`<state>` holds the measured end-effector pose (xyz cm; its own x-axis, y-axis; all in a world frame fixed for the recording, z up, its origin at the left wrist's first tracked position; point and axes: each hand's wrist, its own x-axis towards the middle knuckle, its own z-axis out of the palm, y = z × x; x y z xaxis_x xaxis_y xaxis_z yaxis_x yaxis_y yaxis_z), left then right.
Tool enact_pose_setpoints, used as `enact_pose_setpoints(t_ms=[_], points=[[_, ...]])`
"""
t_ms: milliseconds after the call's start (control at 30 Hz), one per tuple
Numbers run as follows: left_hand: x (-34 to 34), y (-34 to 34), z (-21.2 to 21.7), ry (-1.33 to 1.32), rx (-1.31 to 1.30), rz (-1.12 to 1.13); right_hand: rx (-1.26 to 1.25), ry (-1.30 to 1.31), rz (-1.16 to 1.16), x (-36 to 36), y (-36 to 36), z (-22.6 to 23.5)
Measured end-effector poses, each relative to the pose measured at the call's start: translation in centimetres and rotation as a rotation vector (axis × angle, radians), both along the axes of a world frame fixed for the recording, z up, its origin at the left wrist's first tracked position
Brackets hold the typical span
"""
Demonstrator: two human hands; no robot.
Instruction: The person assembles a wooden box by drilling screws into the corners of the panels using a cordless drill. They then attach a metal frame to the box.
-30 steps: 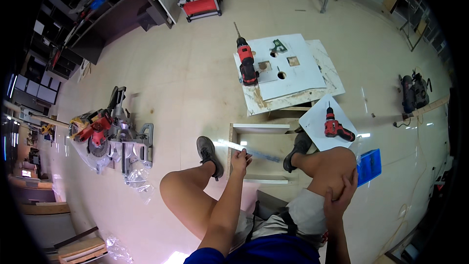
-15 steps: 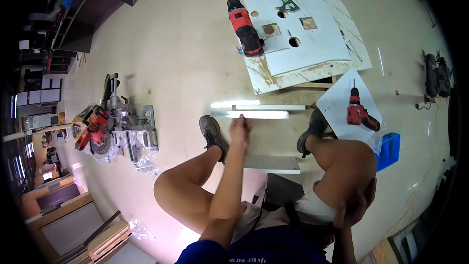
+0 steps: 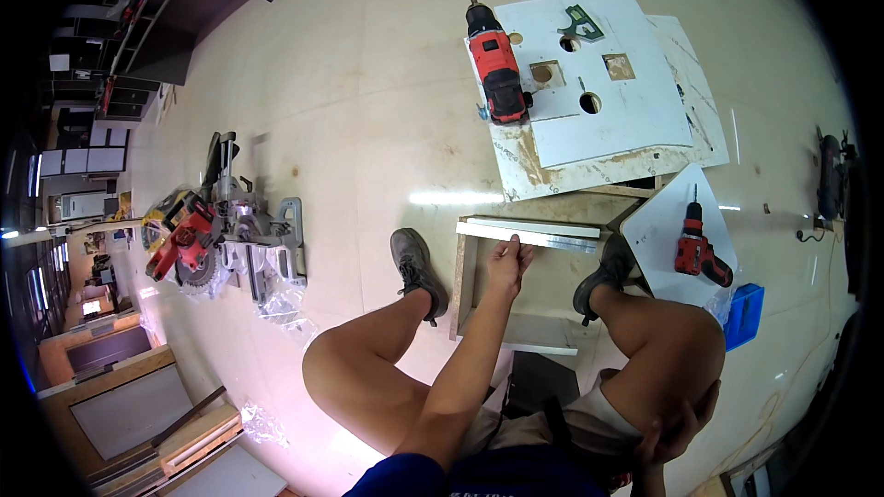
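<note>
Between my feet lies a white-edged board frame (image 3: 465, 276), open in the middle. Its far side is a narrow white board (image 3: 529, 228). My left hand (image 3: 509, 267) is closed in a pinch on a thin, shiny metal strip (image 3: 562, 242) that looks like a steel ruler. The strip runs along the near side of that far board; whether they touch, I cannot tell. My right hand (image 3: 677, 428) lies against my right leg by the knee, fingers apart, with no tool in it.
Ahead, a large red drill (image 3: 497, 74) and a green square (image 3: 582, 24) lie on cut white panels (image 3: 635, 115). A smaller red drill (image 3: 692, 244) rests on a white board by my right foot, near a blue bin (image 3: 744, 313). A miter saw (image 3: 198, 244) stands left.
My left hand has moved right with the metal strip, bringing it from the left over to the frame's far board. The view has shifted slightly; my right hand stays at my leg.
</note>
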<state>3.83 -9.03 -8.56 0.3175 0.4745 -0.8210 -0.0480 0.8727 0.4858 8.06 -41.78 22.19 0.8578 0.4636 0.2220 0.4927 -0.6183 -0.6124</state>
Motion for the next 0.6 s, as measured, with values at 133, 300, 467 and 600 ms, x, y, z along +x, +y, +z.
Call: enact_pose_setpoints(t_ms=[133,300,467,600], points=[[0.8,-0.3,-0.6,-0.02,-0.011,0.007,0.001,-0.013,-0.015,-0.1,-0.4,-0.2],[0.4,0.0,-1.6,-0.033,-0.026,0.011,0.015,-0.004,-0.041,-0.2,-0.3,-0.1],[0.6,0.2,-2.5,-0.037,-0.031,0.007,0.002,-0.025,-0.066,-0.3,-0.6,-0.2],[1.2,0.1,-2.3,-0.046,-0.04,0.054,-0.003,-0.021,-0.062,-0.3,-0.7,-0.4]])
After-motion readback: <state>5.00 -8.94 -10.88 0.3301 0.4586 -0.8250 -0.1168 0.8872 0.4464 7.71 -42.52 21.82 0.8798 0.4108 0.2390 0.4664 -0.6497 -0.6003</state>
